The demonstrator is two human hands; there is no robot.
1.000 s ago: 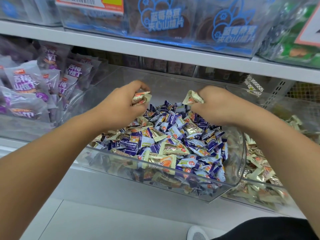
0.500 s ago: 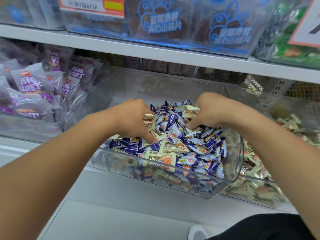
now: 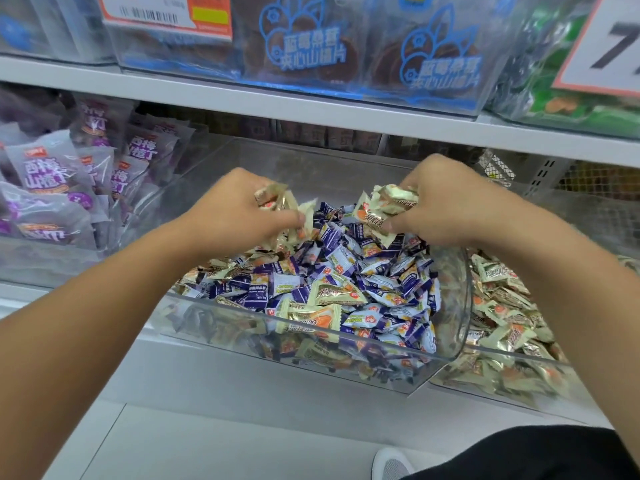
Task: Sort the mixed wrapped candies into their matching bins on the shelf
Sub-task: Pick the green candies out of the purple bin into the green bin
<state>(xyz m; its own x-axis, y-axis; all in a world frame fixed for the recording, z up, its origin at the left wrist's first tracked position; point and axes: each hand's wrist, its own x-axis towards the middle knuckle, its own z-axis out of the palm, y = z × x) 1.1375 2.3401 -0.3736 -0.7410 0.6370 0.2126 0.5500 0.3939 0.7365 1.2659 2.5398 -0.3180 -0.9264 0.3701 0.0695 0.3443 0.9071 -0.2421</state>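
Note:
A clear plastic bin [image 3: 346, 367] on the shelf holds a mixed heap of purple-and-white wrapped candies [image 3: 349, 271] and cream-gold wrapped candies [image 3: 311, 315]. My left hand [image 3: 235, 213] hovers over the heap's back left, shut on a bunch of cream-gold candies [image 3: 277, 202]. My right hand [image 3: 446, 206] is over the back right, shut on several more cream-gold candies [image 3: 388, 206]. To the right stands a second clear bin [image 3: 512, 393], filled with cream-gold candies [image 3: 502, 306] only.
A bin of purple snack packets [image 3: 52, 188] sits to the left. The white shelf board [image 3: 311, 109] above carries blue-printed packs [image 3: 304, 46] and green packs [image 3: 588, 109]. A white shoe tip [image 3: 391, 464] shows on the floor below.
Both hands dipped into the heap half a second ago and have now lifted back up, each holding more cream-gold candies than before.

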